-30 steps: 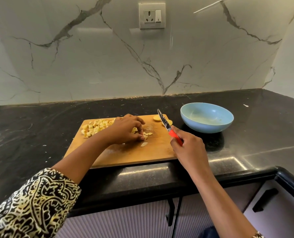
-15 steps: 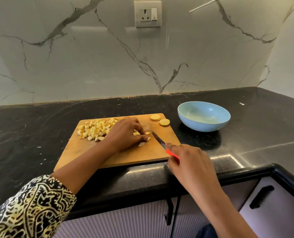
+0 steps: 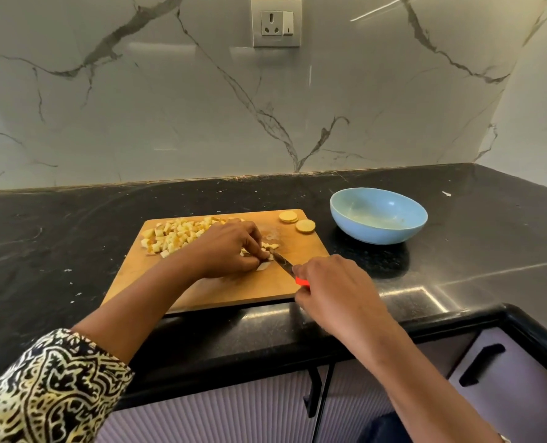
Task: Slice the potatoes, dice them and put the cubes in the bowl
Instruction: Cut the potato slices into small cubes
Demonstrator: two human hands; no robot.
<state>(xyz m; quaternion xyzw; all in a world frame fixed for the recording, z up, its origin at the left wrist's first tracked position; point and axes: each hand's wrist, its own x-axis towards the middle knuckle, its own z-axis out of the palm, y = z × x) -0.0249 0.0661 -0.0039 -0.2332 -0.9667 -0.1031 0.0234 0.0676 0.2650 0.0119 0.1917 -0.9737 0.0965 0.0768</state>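
The knife [image 3: 282,264] is being held by the right hand [image 3: 336,292], whose fingers are being kept curled tight round the red handle at the near right edge of the cutting board [image 3: 233,292]. A second ago the blade was being lifted, its tip pointing up toward the bowl [image 3: 377,236]; now it is being laid low across the board, with the tip brought right up against the fingertips of the left hand [image 3: 230,247]. The left hand is still being kept in the middle of the board, its fingers curled downward and bunched, and the small potato pieces [image 3: 267,247] are being pinched and steadied under them just beside the blade. The heap of potato cubes [image 3: 176,235] is being left on the far left part of the board, behind the left hand. Two round potato slices [image 3: 305,226], partly hidden by the raised blade earlier, are now being shown whole at the far right corner, near the blue bowl, which is being left standing on the black counter [image 3: 473,251], just beside the board.
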